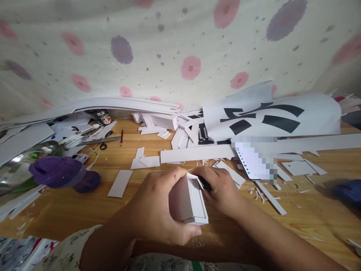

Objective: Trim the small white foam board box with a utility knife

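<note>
Hands working a small white foam-board box over the table

The left hand [158,209] wraps the box [188,201], near centre; the right hand [222,190] pinches a dark tool [205,184] at its far rim. The walls look assembled; offcuts [194,153] and strips scattered on the table [310,210] suggest trimming is unfinished.

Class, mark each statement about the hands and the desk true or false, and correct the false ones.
1. The left hand holds a white box. True.
2. The right hand rests empty on the desk. False: it grips a small dark tool at the box's edge.
3. A pencil lies on the desk. True.
4. The purple object lies right of the hands. False: it lies to their left.
</note>
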{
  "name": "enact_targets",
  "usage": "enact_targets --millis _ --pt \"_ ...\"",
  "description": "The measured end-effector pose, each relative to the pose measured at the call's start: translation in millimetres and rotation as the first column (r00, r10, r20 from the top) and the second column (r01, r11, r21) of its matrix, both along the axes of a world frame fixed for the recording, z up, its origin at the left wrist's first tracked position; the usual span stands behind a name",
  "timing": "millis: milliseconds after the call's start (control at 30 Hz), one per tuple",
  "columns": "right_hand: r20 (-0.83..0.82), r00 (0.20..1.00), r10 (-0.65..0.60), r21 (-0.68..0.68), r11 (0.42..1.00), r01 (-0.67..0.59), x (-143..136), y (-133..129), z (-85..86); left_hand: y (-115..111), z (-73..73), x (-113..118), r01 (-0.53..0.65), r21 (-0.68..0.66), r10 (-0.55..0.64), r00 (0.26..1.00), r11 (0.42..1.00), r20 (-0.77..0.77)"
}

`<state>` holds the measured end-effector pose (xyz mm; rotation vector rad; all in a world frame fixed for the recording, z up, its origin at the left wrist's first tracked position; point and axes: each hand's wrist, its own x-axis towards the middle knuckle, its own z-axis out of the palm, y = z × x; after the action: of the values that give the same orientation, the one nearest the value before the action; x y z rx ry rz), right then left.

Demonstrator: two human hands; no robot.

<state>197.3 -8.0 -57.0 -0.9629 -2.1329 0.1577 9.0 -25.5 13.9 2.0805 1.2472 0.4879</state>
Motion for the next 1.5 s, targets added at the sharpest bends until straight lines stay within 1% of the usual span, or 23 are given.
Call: enact_targets --millis 133,300,433,500,600,700,767,800,867,933,967,1033,1167,1233,1300,1333,1467,1500 --pt "-0.007 1.000 -0.020 0.017 1.000 0.020 0 1 -1.1 0 0.1 0 -0.031 -0.017 0.030 0.999 0.999 -0.012" --pt "-0.006 0.999 -0.035 -0.001 0.999 0.035 1 1 -2.3 2 -0.9 1 -0.025 -0.035 0.025 1.000 0.999 -0.004" --pt "0.030 0.994 -0.110 0.047 0.993 0.108 1 1 -3.2 5 -0.2 1 -0.029 0.004 0.029 0.999 1.000 -0.041" --pt "0.038 0.990 -0.138 0.049 0.990 0.136 1 1 -3.8 6 1.0 1 -0.024 0.016 0.025 0.998 1.000 -0.057" --pt "0.019 0.991 -0.135 -0.009 0.991 0.136 2 1 -5.2 7 1.9 1 -0.026 -0.004 0.026 0.997 1.000 -0.070" --pt "-0.067 0.990 -0.124 -0.119 0.986 0.115 4 1 -5.3 9 -0.3 0 -0.036 -0.003 0.036 0.996 0.999 -0.080" --pt "-0.183 0.975 -0.126 -0.240 0.967 0.080 6 1 -2.8 11 -2.4 0 -0.031 0.009 0.031 0.996 0.999 -0.089" --pt "-0.254 0.959 -0.125 -0.312 0.949 0.041 7 1 -0.7 11 -3.0 0 -0.025 0.011 0.026 0.995 1.000 -0.101" --pt "-0.391 0.913 -0.117 -0.437 0.897 -0.072 8 1 4.3 12 -2.5 2 -0.011 0.014 0.013 0.990 1.000 -0.143" --pt "-0.492 0.864 -0.111 -0.508 0.842 -0.180 7 0 8.7 11 0.2 5 -0.002 0.010 0.004 0.982 1.000 -0.188" --pt "-0.524 0.844 -0.115 -0.526 0.823 -0.214 6 -1 10.0 11 2.1 6 -0.003 0.004 0.004 0.979 1.000 -0.205" --pt "-0.563 0.817 -0.121 -0.539 0.804 -0.252 5 -3 10.9 10 5.7 9 -0.005 -0.016 0.001 0.974 1.000 -0.228" --pt "-0.618 0.778 -0.110 -0.507 0.812 -0.288 3 -5 8.4 8 9.0 13 0.006 -0.015 -0.010 0.962 1.000 -0.273" --pt "-0.620 0.778 -0.099 -0.491 0.823 -0.287 3 -6 6.7 6 9.3 15 0.018 -0.001 -0.018 0.953 1.000 -0.303" --pt "-0.603 0.790 -0.106 -0.502 0.821 -0.273 2 -6 5.0 5 9.2 17 0.025 0.010 -0.021 0.947 1.000 -0.322" --pt "-0.601 0.791 -0.119 -0.518 0.811 -0.272 2 -6 4.2 4 9.0 17 0.026 0.013 -0.020 0.946 1.000 -0.324" --pt "-0.630 0.755 -0.183 -0.600 0.731 -0.323 -2 -6 1.8 1 6.0 16 0.022 0.010 -0.018 0.951 1.000 -0.310" --pt "-0.633 0.751 -0.189 -0.607 0.723 -0.330 -3 -7 1.7 0 4.9 15 0.018 0.005 -0.015 0.951 1.000 -0.308"
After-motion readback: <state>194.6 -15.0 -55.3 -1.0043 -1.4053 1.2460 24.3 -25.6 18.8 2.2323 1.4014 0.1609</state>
